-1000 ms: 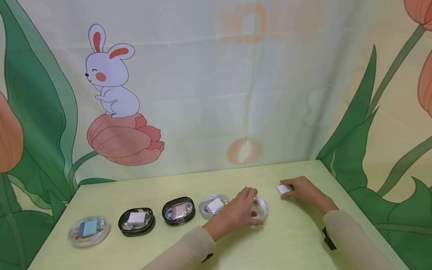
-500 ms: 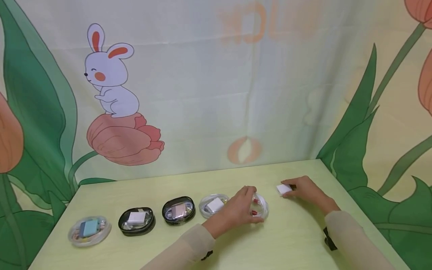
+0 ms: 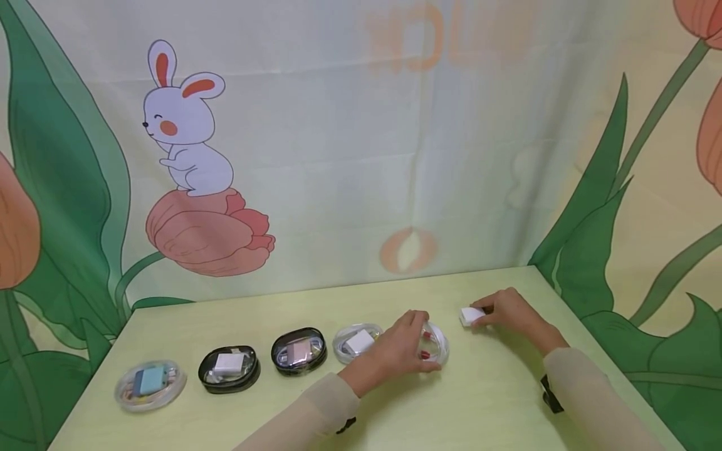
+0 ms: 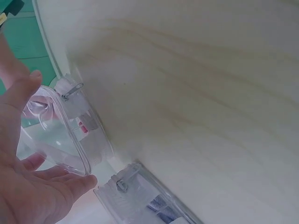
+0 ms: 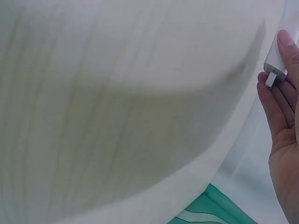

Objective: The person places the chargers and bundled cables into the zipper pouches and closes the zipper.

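Note:
My left hand [image 3: 395,347] grips a clear oval zip case [image 3: 442,344] on the table, thumb and fingertips on opposite sides. A coiled white cable with red connector ends shows inside it. In the left wrist view the case's clear wall and zip pull [image 4: 73,90] face the camera; the palm hides part of it. To the right, my right hand [image 3: 512,314] pinches a white charger plug [image 3: 469,317] between thumb and fingers, apart from the case. A metal prong [image 5: 270,80] sticks out of the plug in the right wrist view.
Left of my left hand stands a row of oval cases: a clear one [image 3: 338,347] with a white charger, two black-rimmed ones [image 3: 299,371] [image 3: 228,389], and a clear one [image 3: 151,406] with a blue charger. A printed cloth [image 3: 316,188] hangs behind the table [image 3: 406,419].
My right hand has shifted slightly left with the charger plug, which has turned a little. The left hand and its case have stayed in place.

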`<state>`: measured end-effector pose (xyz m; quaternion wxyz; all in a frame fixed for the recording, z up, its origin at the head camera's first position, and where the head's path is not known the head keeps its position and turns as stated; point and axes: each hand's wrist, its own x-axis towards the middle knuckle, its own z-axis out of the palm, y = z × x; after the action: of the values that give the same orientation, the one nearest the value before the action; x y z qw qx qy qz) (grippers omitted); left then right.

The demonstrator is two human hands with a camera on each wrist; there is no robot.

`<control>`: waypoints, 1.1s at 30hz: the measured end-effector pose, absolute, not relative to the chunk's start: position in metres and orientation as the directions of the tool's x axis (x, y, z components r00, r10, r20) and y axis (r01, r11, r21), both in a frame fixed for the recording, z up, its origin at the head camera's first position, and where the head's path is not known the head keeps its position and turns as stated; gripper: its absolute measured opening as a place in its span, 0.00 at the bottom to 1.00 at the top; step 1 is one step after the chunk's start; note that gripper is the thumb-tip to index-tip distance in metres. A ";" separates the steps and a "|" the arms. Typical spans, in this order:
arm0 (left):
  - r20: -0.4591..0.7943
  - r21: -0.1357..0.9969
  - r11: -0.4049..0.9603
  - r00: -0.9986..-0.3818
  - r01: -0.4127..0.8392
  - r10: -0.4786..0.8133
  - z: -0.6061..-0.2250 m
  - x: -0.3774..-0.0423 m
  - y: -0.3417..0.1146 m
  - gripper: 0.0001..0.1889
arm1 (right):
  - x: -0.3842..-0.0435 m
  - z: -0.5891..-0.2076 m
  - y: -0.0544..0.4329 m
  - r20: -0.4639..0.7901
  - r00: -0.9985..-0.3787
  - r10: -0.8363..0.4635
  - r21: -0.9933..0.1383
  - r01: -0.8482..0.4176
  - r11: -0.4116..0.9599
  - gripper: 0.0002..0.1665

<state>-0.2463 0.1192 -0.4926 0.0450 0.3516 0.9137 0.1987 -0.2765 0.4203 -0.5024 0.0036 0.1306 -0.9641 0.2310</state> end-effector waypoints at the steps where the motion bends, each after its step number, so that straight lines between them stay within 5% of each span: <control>1: 0.057 0.396 0.673 -0.748 0.625 0.661 -0.493 -0.246 0.119 0.49 | -0.277 -0.502 0.420 0.071 -0.963 -0.259 -0.441 -0.263 0.858 0.25; 27: 0.076 0.424 0.646 -0.736 0.635 0.673 -0.495 -0.248 0.115 0.48 | -0.268 -0.490 0.355 0.108 -0.832 -0.545 -0.531 -0.512 0.676 0.22; 33: 0.096 0.437 0.632 -0.732 0.640 0.675 -0.495 -0.249 0.114 0.49 | -0.264 -0.492 0.338 0.165 -0.802 -0.574 -0.448 -0.579 0.681 0.18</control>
<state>-0.2491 0.1136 -0.4951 0.0380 0.3643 0.9025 0.2265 -0.2642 0.3384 -0.4922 0.0054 0.3145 -0.9167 0.2463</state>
